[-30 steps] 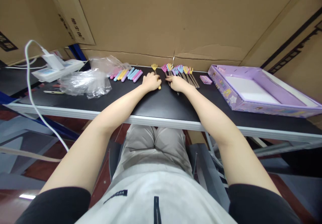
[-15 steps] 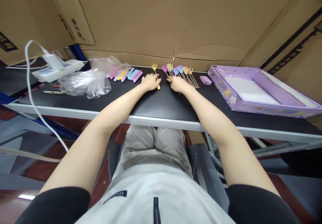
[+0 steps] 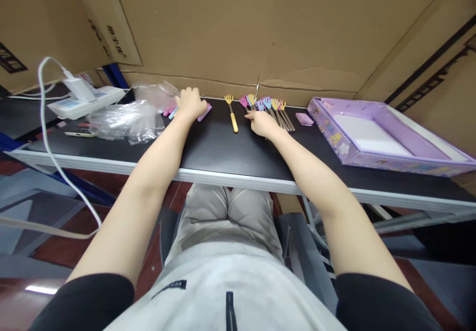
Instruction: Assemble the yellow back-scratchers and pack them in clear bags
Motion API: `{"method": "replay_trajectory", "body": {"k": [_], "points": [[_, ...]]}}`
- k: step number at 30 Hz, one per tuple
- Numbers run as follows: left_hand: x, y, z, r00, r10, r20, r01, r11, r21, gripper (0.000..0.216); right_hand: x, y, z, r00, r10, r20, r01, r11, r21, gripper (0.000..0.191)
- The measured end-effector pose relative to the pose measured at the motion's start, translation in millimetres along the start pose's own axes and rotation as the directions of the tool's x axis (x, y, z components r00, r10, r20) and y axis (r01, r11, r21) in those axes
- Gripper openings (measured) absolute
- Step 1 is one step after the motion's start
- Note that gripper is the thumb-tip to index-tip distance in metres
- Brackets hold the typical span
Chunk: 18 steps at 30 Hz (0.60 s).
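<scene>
My left hand (image 3: 190, 104) is over a row of coloured plastic handles (image 3: 205, 113), covering most of them. Its fingers bend down on the far side and their tips are hidden, so I cannot tell whether it grips one. My right hand (image 3: 260, 123) is closed in a pinch at the metal rod of a pink hand-shaped back scratcher (image 3: 243, 101), at the left end of a group. Beside it lie several more back scratchers (image 3: 275, 105) with blue, yellow and purple heads and bare rods. Between my hands lies a yellow back scratcher (image 3: 233, 115) with its yellow handle on.
Clear plastic bags (image 3: 128, 123) lie on the left of the black table (image 3: 230, 157). Behind them is a white power strip (image 3: 87, 102) with a charger and cable. Small pink cards (image 3: 304, 119) and an open purple box (image 3: 344, 147) are on the right. Cardboard (image 3: 238, 33) walls the back.
My left hand has left the yellow back scratcher and moved left to the coloured handles. The yellow back scratcher stays on the table. My right hand has barely moved.
</scene>
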<state>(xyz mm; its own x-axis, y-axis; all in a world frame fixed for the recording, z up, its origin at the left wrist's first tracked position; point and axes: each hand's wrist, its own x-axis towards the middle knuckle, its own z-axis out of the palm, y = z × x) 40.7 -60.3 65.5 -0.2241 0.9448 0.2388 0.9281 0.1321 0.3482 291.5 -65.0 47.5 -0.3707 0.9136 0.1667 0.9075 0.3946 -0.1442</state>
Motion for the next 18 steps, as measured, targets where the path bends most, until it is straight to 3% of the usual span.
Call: {"method": "replay_trajectory", "body": {"k": [5,10,12,18], "points": [[5,-30,-31,0.969,-0.247,0.026,0.244,0.966,0.092,0.084,-3,-3,-3,1.0,0.002,0.017,-0.002,1.0,-0.008,0.062],[16,-77,-40,0.864,-0.499,0.066,0.479,0.856,0.194,0.1,-3,-2,-2,1.0,0.002,0.016,-0.002,1.0,-0.004,0.061],[14,-87,-41,0.862,-0.499,0.093,0.48,0.861,0.168,0.1,-3,-2,-2,1.0,0.0,0.009,0.0,1.0,-0.002,0.061],[4,-98,-42,0.924,-0.379,0.047,0.375,0.924,0.076,0.082,-4,-3,-3,1.0,0.002,0.018,-0.002,1.0,-0.001,0.062]]}}
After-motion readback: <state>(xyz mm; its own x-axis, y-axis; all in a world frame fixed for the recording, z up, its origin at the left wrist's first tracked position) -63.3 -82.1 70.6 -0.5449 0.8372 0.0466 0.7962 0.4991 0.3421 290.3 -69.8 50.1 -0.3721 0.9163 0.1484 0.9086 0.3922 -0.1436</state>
